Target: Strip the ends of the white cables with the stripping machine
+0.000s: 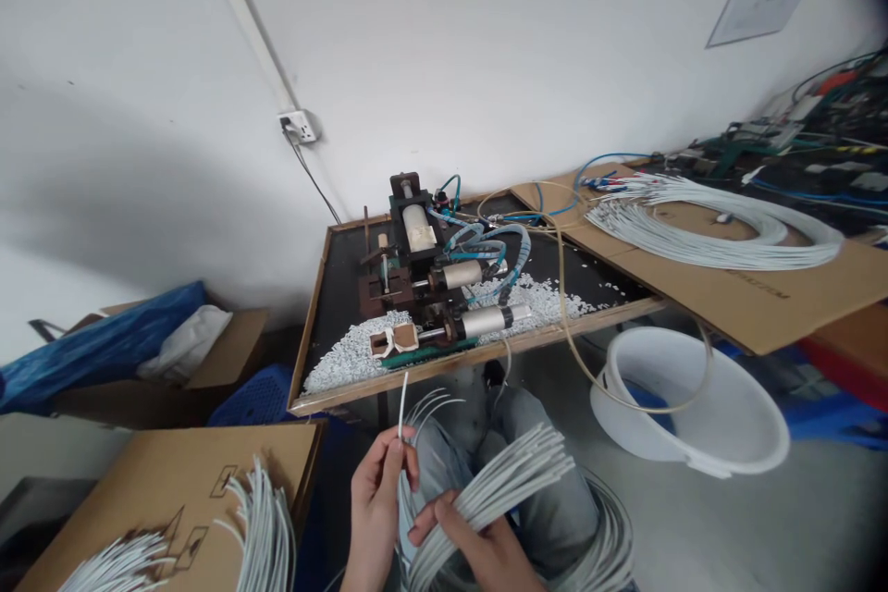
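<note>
My left hand [384,474] pinches a single white cable [402,402] between thumb and fingers, its end pointing up toward the machine. Several loose cable ends fan out just behind that hand. My right hand [466,532] is closed around a thick bundle of white cables [517,472], whose ends point up and right over my lap. Right ahead, a pneumatic machine [444,282] with silver cylinders stands on a dark, wood-edged table. Its front jaw area [394,339], wrapped in tan material, lies just beyond the cable's tip. Small white offcuts [353,353] are heaped around the machine.
At the right, a coil of white cables [728,240] lies on a cardboard sheet [756,310]. Below it stands a white tub [746,444], with a yellowish hose hanging across it. More cable bundles [264,527] rest on cardboard [166,472] at the left. A blue basket [253,398] sits behind.
</note>
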A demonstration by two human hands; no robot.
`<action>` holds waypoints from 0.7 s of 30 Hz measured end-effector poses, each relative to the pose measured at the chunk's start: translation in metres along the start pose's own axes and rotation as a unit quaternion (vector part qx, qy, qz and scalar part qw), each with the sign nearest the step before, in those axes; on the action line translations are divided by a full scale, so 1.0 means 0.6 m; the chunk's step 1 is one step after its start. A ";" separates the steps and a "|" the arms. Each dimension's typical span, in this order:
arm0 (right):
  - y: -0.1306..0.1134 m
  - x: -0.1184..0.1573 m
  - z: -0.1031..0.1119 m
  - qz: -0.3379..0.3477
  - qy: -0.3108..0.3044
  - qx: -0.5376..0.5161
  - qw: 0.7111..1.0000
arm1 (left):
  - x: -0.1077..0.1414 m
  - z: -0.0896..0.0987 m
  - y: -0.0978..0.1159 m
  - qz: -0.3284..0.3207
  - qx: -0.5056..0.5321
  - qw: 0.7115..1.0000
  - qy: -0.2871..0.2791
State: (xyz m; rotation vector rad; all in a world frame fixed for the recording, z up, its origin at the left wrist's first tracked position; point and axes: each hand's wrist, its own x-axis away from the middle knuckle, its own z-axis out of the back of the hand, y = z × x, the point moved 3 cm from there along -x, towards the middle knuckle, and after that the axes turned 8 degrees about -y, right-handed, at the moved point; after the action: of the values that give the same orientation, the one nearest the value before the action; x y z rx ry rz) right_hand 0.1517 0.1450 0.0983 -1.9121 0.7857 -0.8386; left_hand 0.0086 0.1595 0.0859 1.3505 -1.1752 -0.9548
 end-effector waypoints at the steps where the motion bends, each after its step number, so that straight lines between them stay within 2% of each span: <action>1: 0.000 0.000 0.001 -0.005 0.004 0.002 1.000 | -0.001 0.000 0.001 -0.003 -0.002 1.000 0.001; 7: 0.013 -0.004 0.003 -0.006 0.008 -0.040 0.999 | -0.008 -0.001 0.009 -0.009 -0.009 1.000 0.015; 21: 0.014 -0.002 0.011 -0.010 0.024 -0.041 0.999 | -0.022 -0.016 0.019 -0.016 -0.007 0.999 0.027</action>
State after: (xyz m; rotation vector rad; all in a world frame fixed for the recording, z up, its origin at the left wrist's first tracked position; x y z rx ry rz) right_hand 0.1546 0.1457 0.0876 -1.9809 0.8429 -0.8782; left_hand 0.0139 0.1748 0.0976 1.3790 -1.1073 -0.9416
